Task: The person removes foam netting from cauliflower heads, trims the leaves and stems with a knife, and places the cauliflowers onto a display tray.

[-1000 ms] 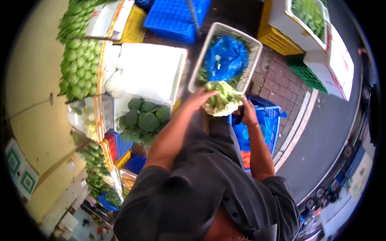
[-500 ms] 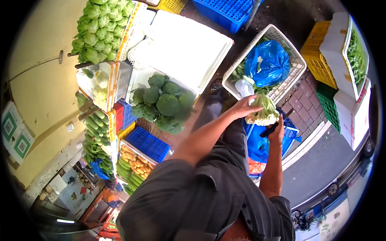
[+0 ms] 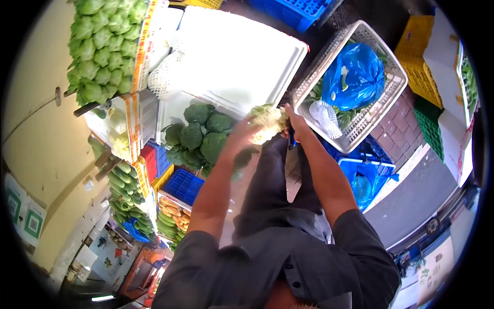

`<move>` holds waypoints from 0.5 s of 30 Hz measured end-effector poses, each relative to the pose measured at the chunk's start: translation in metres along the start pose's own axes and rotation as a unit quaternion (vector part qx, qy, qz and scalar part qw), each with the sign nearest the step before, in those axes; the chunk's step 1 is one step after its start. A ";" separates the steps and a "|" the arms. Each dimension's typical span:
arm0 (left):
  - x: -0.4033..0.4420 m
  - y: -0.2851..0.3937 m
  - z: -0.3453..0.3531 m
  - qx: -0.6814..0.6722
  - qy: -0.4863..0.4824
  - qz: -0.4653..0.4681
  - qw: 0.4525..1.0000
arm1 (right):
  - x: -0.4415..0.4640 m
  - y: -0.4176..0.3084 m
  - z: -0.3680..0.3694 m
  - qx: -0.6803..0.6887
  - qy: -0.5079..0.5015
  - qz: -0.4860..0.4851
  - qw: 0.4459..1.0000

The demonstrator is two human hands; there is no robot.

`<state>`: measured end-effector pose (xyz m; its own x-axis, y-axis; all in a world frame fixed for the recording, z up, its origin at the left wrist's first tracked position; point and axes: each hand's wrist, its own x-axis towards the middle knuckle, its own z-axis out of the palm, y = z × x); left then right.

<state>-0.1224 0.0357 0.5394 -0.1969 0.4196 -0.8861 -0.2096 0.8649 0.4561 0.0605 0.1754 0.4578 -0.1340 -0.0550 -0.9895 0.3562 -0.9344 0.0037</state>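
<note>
A cauliflower (image 3: 268, 123) with pale florets and trimmed green leaves is held between my hands, above my legs. My left hand (image 3: 241, 138), smeared by motion, grips its left side. On the other side, my right hand (image 3: 294, 121) touches the cauliflower and holds what looks like a knife (image 3: 292, 141), with a dark handle showing below the fingers; its blade is hidden. A pile of broccoli (image 3: 211, 144) lies just left of my left hand, on a white foam tray.
A white foam lid (image 3: 236, 56) lies beyond the broccoli. At right stands a cream crate (image 3: 400, 95) with a blue bag (image 3: 355, 72), leaves and a foam net (image 3: 325, 119). Lettuces (image 3: 103, 51) fill the far left; a blue basket (image 3: 368, 170) sits below the crate.
Both hands have swung left with the cauliflower, from over the crate's near edge to beside the broccoli. The cauliflower has turned, and my right hand has come up against it.
</note>
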 end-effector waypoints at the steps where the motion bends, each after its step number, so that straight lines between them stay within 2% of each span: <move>1: 0.012 -0.008 -0.012 -0.010 -0.004 -0.012 1.000 | 0.012 -0.001 0.010 -0.004 -0.001 0.013 1.000; 4: 0.051 -0.036 -0.037 -0.050 0.016 -0.043 0.998 | 0.055 0.002 0.032 -0.010 0.027 0.031 0.999; 6: 0.072 -0.055 -0.041 -0.093 0.063 -0.059 0.992 | 0.077 0.012 0.029 0.008 0.014 -0.014 1.000; 8: 0.094 -0.064 -0.058 -0.145 0.087 -0.119 0.978 | 0.082 0.026 0.018 0.013 0.018 -0.055 0.998; 10: 0.096 -0.053 -0.065 -0.140 0.049 -0.137 0.979 | 0.079 0.034 0.001 0.004 0.037 -0.105 0.994; 11: 0.095 -0.047 -0.064 -0.117 0.047 -0.132 0.983 | 0.074 0.038 -0.012 -0.011 0.021 -0.110 0.994; 15: 0.102 -0.029 -0.068 -0.021 0.048 -0.122 0.991 | 0.050 0.056 -0.063 -0.024 0.076 -0.110 0.991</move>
<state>-0.2012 0.0344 0.4413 -0.2247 0.1696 -0.9596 -0.3007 0.9246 0.2338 0.1321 0.1431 0.3996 -0.0732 0.2063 -0.9758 0.3778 -0.8997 -0.2186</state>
